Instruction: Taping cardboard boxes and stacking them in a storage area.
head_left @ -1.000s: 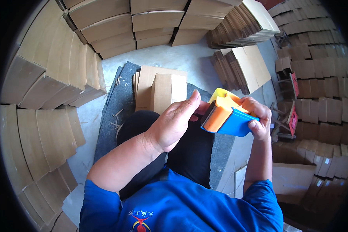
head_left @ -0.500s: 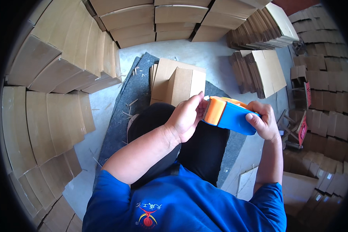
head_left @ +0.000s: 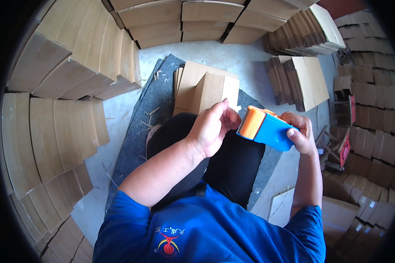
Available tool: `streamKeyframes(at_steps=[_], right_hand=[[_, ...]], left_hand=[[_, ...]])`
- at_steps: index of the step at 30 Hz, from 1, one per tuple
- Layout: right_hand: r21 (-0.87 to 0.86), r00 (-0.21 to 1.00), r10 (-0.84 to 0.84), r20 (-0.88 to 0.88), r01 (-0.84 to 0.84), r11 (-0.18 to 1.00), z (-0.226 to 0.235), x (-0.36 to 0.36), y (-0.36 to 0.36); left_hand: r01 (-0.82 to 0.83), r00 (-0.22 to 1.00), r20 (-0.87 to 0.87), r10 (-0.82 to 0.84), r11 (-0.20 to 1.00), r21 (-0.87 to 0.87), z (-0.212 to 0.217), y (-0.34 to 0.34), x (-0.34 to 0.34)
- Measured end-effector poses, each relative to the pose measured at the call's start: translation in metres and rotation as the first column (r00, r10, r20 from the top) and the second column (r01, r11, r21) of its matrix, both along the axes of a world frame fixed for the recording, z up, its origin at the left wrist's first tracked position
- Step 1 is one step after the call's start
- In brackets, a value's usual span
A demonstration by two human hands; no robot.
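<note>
Our right hand (head_left: pixel 299 133) wraps tight around the blue tape gun (head_left: pixel 267 128), just in front of the folded box (head_left: pixel 208 90). Our left hand (head_left: pixel 213 127) pinches at its orange end. It looks light and hard, best held by its blue body.

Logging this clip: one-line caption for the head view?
Right hand grips a blue-and-orange plastic tape dispenser; left hand fingers at its front edge, above folded brown cardboard boxes.

Tape dispenser (head_left: pixel 267 128) between hands — boxes (head_left: pixel 206 90) beyond
</note>
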State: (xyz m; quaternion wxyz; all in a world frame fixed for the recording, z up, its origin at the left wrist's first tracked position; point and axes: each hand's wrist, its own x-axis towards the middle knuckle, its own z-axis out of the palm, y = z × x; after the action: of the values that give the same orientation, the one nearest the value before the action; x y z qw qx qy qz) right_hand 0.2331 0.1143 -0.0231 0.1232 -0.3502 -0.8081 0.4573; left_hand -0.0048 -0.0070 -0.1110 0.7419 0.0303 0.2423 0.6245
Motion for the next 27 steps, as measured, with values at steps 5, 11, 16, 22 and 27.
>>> streamKeyframes(at_steps=[5, 11, 16, 22, 27], right_hand=[[-0.001, 1.000, -0.014, 0.021, 0.014, 1.000, 0.006, -0.001, 0.002], [-0.014, 0.995, -0.058, 0.078, 0.059, 0.998, 0.007, -0.005, 0.014], [-0.071, 0.982, -0.042, 0.184, 0.056, 0.996, 0.005, -0.021, 0.022], [-0.163, 0.959, -0.065, 0.275, 0.113, 0.980, -0.012, -0.020, 0.056], [-0.181, 0.936, -0.032, 0.350, 0.101, 0.978, -0.029, -0.035, 0.084]], left_hand=[[0.038, 0.998, 0.055, -0.037, 0.999, -0.023, 0.002, 0.002, -0.002], [0.093, 0.953, -0.280, -0.118, 0.991, -0.099, 0.012, 0.010, -0.014], [-0.024, 0.864, -0.504, -0.020, 0.996, -0.082, 0.002, 0.022, -0.024], [-0.189, 0.841, -0.538, 0.045, 0.958, -0.215, -0.026, 0.047, -0.066], [-0.169, 0.821, -0.570, -0.035, 0.939, -0.301, -0.060, 0.064, -0.091]])
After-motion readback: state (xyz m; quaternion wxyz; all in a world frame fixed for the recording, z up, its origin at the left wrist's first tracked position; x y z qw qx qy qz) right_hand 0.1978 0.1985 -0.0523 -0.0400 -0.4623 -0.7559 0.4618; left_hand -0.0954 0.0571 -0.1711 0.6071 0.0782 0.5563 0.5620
